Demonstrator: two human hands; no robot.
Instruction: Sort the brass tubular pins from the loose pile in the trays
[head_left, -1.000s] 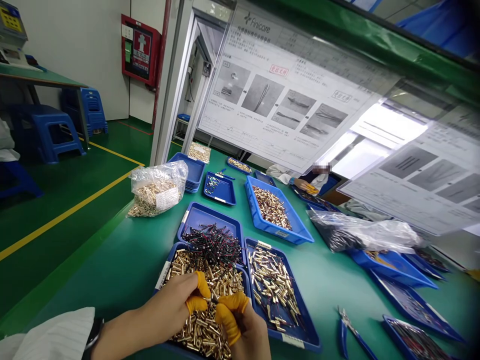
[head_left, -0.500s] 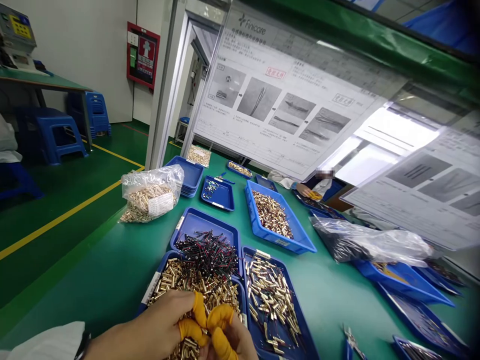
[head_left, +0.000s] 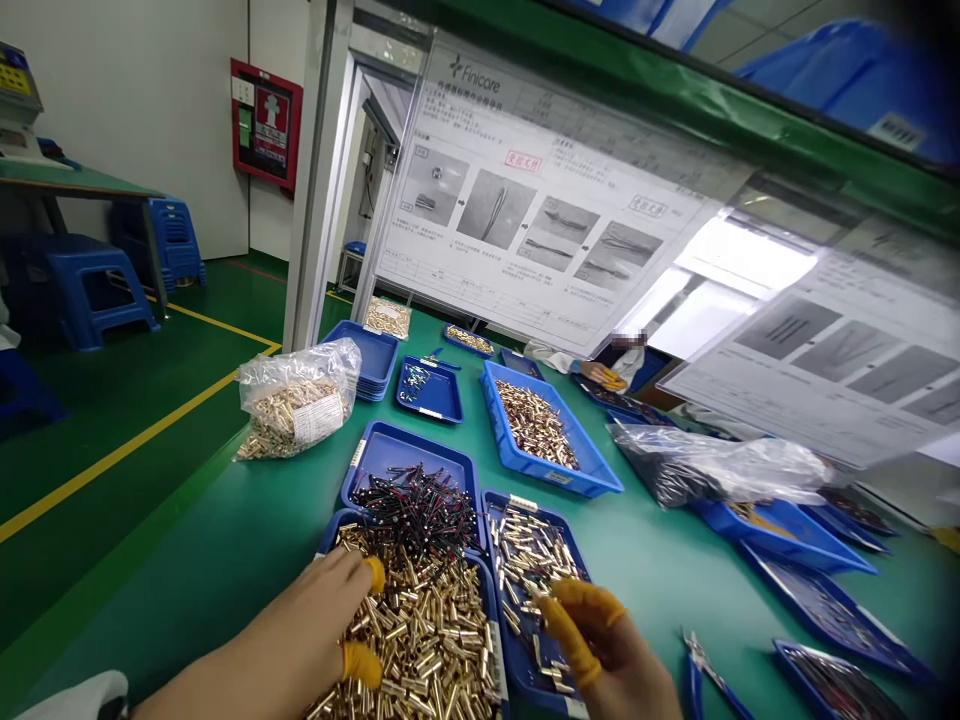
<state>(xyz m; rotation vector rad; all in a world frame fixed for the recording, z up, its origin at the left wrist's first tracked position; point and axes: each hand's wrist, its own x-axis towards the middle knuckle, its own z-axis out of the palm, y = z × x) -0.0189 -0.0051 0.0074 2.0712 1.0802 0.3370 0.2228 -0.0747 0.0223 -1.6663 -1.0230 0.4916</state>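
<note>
My left hand (head_left: pixel 319 620), with yellow covers on thumb and finger, hangs over the left side of a tray heaped with brass tubes (head_left: pixel 427 640); its thumb and finger are apart with nothing visible between them. My right hand (head_left: pixel 600 640), also with yellow fingertip covers, is over the right tray (head_left: pixel 585 570) of brass pieces with wires. Its thumb and finger pinch together at a small brass-coloured piece (head_left: pixel 538 592). Behind the tubes, a pile of black and red wired parts (head_left: pixel 420 505) lies in another blue tray (head_left: pixel 375 440).
Pliers (head_left: pixel 705 670) lie at the right front. Further back are a blue bin (head_left: pixel 600 475) of brass parts, a small tray (head_left: pixel 442 400), a bag of tubes (head_left: pixel 300 405) and a plastic bag (head_left: pixel 720 465). Instruction sheets (head_left: pixel 517 200) hang ahead. Another person's gloved hand (head_left: pixel 607 377) shows behind.
My hands were together over the tube tray and have separated. My right hand has moved right to the tray of wired pieces; my left has opened and shifted left. The view has shifted slightly.
</note>
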